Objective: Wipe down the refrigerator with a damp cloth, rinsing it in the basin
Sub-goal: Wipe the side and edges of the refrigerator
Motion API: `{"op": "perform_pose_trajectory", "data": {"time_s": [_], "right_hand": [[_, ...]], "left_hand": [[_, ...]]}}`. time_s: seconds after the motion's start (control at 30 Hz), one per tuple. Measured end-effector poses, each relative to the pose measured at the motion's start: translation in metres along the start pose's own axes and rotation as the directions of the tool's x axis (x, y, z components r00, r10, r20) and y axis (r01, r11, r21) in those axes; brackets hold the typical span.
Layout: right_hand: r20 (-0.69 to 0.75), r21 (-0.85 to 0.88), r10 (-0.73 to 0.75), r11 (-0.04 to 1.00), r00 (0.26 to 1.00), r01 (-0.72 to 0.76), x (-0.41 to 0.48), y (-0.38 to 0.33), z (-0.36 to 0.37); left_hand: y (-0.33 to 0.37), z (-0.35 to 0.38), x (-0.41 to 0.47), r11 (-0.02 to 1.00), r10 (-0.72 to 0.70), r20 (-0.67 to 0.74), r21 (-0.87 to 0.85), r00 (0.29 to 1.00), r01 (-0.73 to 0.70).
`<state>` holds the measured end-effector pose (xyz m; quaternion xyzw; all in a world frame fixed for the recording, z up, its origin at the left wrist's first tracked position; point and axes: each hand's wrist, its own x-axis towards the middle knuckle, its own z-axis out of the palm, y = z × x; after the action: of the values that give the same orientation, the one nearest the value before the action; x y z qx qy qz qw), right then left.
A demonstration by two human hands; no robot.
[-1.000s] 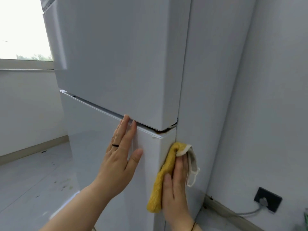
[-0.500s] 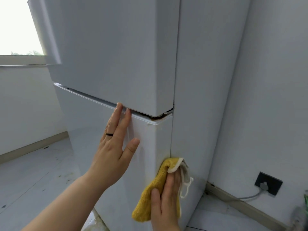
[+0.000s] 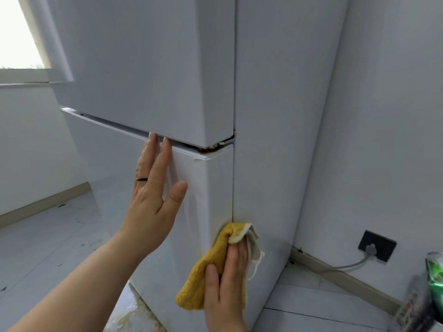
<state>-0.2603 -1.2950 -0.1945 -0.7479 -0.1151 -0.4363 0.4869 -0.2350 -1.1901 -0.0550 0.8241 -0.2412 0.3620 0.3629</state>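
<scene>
A tall white refrigerator (image 3: 148, 68) fills the middle of the view, its upper door above a lower door, with brown grime at the corner gap between them. My left hand (image 3: 153, 202) lies flat and open on the front of the lower door, fingertips at the gap. My right hand (image 3: 226, 281) presses a yellow cloth (image 3: 208, 271) with a pale edge against the lower door's right edge, low down. No basin is in view.
A white wall stands close on the right with a dark wall socket (image 3: 376, 245) and grey cable near the floor. A green-tinted glass object (image 3: 435, 276) sits at the right edge. A window (image 3: 16, 39) is at upper left. The tiled floor (image 3: 48, 240) shows marks and a wet patch.
My right hand has slid the cloth down the lower door's right edge, away from the corner gap. The view has shifted so the fridge sits lower and nearer. My left hand stays flat on the door.
</scene>
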Motion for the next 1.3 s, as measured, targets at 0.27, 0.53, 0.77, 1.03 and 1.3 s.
{"op": "perform_pose_trajectory", "data": {"time_s": [0.27, 0.53, 0.77, 1.03, 1.3], "right_hand": [[-0.037, 0.199, -0.093, 0.975, 0.995, 0.098, 0.108, -0.062, -0.012], [-0.066, 0.001, -0.098, 0.995, 0.993, 0.099, 0.026, -0.010, 0.000], [-0.056, 0.137, -0.135, 0.980, 0.989, 0.142, 0.105, -0.054, -0.013], [-0.017, 0.035, -0.004, 0.999, 1.000, 0.005, 0.016, -0.007, 0.008], [-0.083, 0.118, 0.071, 0.991, 0.994, -0.061, 0.040, -0.039, 0.011]], "left_hand": [[-0.001, 0.004, -0.005, 0.999, 0.044, -0.069, -0.009, 0.997, -0.044], [0.001, -0.004, -0.001, 0.998, 0.030, -0.088, -0.059, 0.996, -0.035], [-0.001, -0.005, 0.000, 0.998, 0.045, -0.082, -0.044, 0.996, -0.049], [0.001, -0.008, -0.014, 0.997, -0.035, 0.040, -0.064, 0.999, 0.038], [-0.016, 0.013, -0.076, 0.989, -0.138, 0.065, 0.055, 0.988, 0.135]]}}
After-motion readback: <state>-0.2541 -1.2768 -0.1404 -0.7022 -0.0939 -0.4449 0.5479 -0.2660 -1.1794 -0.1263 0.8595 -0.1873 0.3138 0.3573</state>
